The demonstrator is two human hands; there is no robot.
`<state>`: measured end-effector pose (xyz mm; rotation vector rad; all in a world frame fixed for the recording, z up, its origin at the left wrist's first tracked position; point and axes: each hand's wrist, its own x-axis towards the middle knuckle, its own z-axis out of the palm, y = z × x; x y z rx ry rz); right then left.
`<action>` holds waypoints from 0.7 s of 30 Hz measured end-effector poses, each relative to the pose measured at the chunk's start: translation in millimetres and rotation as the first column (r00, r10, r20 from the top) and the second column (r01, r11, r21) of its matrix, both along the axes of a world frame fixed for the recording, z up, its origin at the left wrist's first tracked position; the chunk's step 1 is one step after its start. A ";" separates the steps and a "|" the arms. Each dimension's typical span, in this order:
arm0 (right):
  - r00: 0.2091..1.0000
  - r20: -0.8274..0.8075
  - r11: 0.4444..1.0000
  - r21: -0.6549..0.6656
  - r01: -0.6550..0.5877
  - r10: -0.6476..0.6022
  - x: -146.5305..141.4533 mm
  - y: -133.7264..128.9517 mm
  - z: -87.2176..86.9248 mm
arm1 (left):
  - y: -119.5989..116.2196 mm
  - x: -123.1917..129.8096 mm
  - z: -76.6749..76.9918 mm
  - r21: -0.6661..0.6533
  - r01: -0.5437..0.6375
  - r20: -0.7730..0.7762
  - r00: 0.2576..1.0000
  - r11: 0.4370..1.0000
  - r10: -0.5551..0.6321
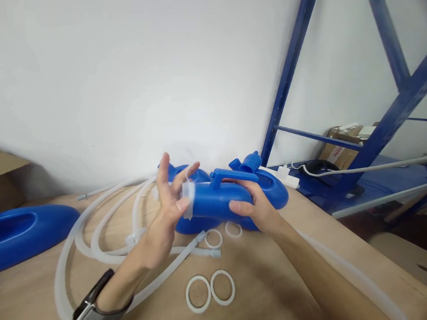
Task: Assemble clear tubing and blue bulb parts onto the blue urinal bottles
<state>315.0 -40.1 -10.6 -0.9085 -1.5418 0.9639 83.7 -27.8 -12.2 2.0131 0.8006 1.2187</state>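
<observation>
A blue plastic urinal bottle (216, 199) with a moulded handle lies sideways in my right hand (259, 203), whose thumb presses its near side while the fingers go behind it. Over its mouth, at the left end, sits a translucent white cap (189, 200) with a thin strap loop on top. My left hand (169, 198) is at that cap, thumb touching it and the other fingers spread apart. Behind and below are more blue bottles (273, 187), partly hidden. A blue spout-shaped piece (250, 162) rests on the right one.
Clear hoses (65, 275) coil across the wooden table at left. White rings (222, 287) lie in front of the bottles. Another blue bottle (30, 233) and a cardboard box (0, 169) are far left. A power strip (287, 176) and blue metal rack (291, 65) stand right.
</observation>
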 end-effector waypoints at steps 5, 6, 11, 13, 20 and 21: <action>0.999 -0.045 1.000 0.015 0.006 -0.005 12.4 -1.0 3.6 | -3.3 -15.0 19.9 -0.004 0.018 -0.133 0.991 1.000 -0.019; 0.999 -0.034 1.000 0.017 0.015 -0.014 12.8 -1.2 4.6 | -4.1 -15.6 22.4 0.001 -0.011 -0.128 0.992 1.000 0.011; 0.999 0.015 0.998 0.047 0.038 -0.039 13.1 -1.0 7.4 | -5.6 -12.4 26.1 -0.159 -0.089 0.100 0.989 0.983 0.105; 0.998 0.047 0.997 0.058 0.043 -0.046 14.4 -1.5 8.8 | -5.7 -11.7 26.6 -0.209 -0.086 0.113 0.987 0.974 0.112; 0.996 0.084 1.000 -0.007 -0.001 0.001 25.3 -6.6 16.5 | -4.8 -12.7 21.0 -0.152 0.169 0.211 0.968 0.974 -0.135; 0.998 0.070 0.998 -0.065 -0.006 0.010 26.9 -7.1 17.1 | -4.8 -12.4 19.1 -0.126 0.192 0.211 0.964 0.973 -0.163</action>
